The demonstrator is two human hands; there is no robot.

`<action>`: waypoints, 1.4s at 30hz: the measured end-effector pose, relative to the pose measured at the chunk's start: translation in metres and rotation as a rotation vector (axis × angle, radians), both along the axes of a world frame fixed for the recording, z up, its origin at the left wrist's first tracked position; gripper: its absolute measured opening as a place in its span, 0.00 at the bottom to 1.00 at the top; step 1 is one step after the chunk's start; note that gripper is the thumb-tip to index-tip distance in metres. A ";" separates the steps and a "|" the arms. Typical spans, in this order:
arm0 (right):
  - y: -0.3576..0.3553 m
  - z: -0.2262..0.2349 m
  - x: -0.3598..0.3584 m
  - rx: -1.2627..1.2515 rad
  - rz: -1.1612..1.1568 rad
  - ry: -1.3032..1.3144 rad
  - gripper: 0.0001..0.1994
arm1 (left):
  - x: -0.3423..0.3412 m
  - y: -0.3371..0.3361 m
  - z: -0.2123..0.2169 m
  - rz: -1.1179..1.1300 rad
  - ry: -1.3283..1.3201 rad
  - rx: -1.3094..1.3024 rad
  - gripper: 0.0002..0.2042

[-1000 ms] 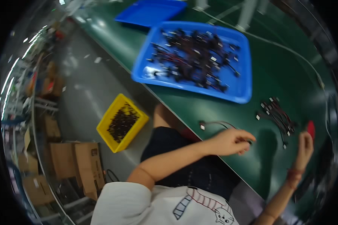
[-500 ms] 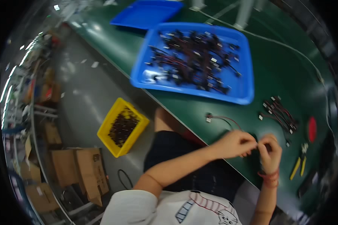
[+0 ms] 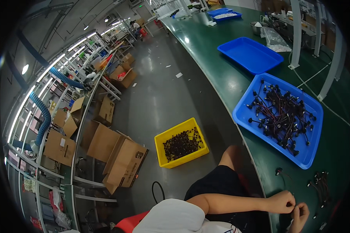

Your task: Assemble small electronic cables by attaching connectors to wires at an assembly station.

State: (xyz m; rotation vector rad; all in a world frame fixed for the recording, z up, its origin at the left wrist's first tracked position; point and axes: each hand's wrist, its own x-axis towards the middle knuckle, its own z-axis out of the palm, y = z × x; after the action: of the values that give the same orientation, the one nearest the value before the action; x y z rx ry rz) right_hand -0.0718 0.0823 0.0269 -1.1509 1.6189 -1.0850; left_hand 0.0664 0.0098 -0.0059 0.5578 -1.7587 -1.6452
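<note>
Both hands now lower, left hand (image 3: pixel 280 202) and right hand (image 3: pixel 299 216) fingers pinching something too small to discern

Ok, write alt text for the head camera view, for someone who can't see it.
A person's left hand and right hand meet over a long green workbench, seemingly pinching a thin wire. Nearby sit a blue plastic tray of black wired connectors and a yellow floor bin.

My long table (image 3: pixel 229 83) is dark green; the rectangular plastic trays (image 3: pixel 314 149) are blue, holding black-and-red wire leads (image 3: pixel 282 116); the floor bin (image 3: pixel 181 143) is yellow.
</note>
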 end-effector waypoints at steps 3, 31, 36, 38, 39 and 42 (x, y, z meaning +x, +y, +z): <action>0.002 0.003 -0.007 0.132 0.043 -0.063 0.04 | 0.000 0.003 0.004 0.043 0.018 -0.071 0.07; -0.005 0.018 0.025 -0.459 -0.064 1.101 0.07 | 0.006 -0.014 0.002 -0.152 0.056 0.557 0.11; -0.013 0.021 0.030 -0.474 -0.034 1.169 0.06 | 0.007 -0.015 -0.001 -0.132 0.053 0.532 0.11; -0.014 0.022 0.032 -0.462 -0.018 1.202 0.06 | 0.008 -0.015 -0.002 -0.125 0.060 0.532 0.11; -0.015 0.022 0.033 -0.457 -0.013 1.217 0.06 | 0.008 -0.015 -0.001 -0.126 0.060 0.523 0.11; -0.017 0.021 0.035 -0.457 -0.007 1.231 0.06 | 0.008 -0.016 -0.001 -0.129 0.059 0.504 0.11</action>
State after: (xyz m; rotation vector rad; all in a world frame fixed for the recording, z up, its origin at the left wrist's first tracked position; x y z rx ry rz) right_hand -0.0366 0.0650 0.0479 -2.4109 2.2884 -0.7530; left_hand 0.0743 -0.0060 -0.0068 0.6185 -1.3560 -2.1903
